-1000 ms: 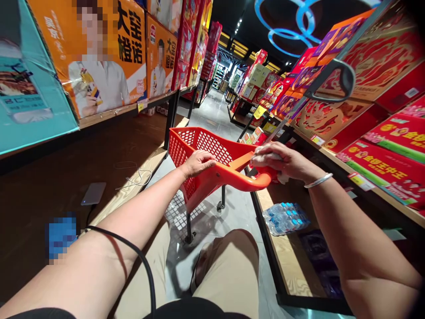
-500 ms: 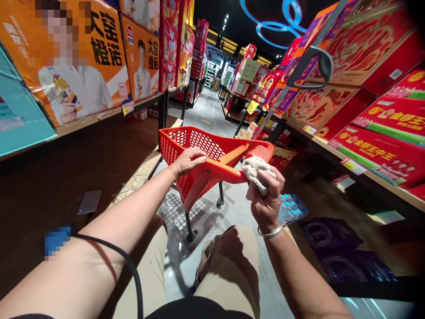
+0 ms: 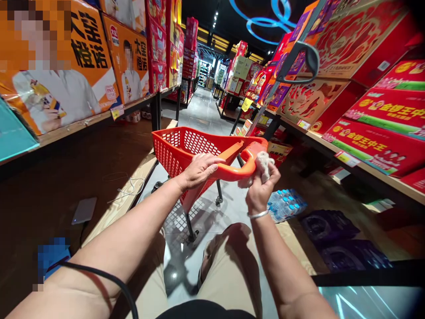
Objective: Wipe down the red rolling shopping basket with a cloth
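An orange plastic shopping cart [image 3: 186,148] stands in the aisle in front of me. My left hand [image 3: 199,170] is closed over the near rim of the cart beside its handle. My right hand [image 3: 260,188] is closed on a crumpled off-white cloth [image 3: 264,165] and presses it against the underside of the curved orange handle [image 3: 247,161]. A silver bracelet sits on my right wrist.
Shelves of orange and red boxes [image 3: 378,141] line both sides. A pack of water bottles [image 3: 282,204] lies on the low right shelf, dark packs [image 3: 332,230] behind it. A flat device and cable [image 3: 84,209] lie on the left lower shelf. The tiled aisle runs ahead.
My right hand with the cloth came off the top of the handle, dropped below it, then moved back up against its underside. My left hand slid slightly along the rim.
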Tool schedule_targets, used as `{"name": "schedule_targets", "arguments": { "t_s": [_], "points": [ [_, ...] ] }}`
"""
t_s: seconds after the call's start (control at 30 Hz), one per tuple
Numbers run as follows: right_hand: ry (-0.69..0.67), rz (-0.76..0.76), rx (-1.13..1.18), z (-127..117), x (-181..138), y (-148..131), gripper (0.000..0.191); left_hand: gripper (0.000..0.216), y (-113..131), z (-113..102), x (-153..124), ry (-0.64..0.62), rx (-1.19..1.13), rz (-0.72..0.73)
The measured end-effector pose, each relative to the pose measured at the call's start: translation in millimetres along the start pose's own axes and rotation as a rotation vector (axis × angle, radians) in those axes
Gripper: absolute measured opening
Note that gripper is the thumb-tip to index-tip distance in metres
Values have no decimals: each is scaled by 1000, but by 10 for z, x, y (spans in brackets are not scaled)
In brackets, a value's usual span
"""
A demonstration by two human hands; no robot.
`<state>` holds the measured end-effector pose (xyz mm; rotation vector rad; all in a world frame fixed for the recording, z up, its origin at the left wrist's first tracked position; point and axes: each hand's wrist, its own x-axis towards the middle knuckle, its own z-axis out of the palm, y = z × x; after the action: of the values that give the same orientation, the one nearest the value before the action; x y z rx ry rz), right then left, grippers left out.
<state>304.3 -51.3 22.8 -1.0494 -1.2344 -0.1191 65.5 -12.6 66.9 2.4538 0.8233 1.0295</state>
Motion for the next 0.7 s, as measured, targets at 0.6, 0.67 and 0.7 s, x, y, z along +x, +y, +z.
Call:
{"name": "schedule_targets", "arguments": {
  "t_s": [0.6, 0.67, 0.7],
  "points": [
    [-79, -147, -24, -306, 377, 378, 46, 75, 39, -106, -105, 52, -11, 12],
    [-93, -68, 35, -261, 611, 511, 49, 78, 15, -93, -89, 68, -4, 10],
    [-94, -41, 48, -244, 702, 534, 48, 79, 4, -82, -75, 75, 3, 8]
  ]
}}
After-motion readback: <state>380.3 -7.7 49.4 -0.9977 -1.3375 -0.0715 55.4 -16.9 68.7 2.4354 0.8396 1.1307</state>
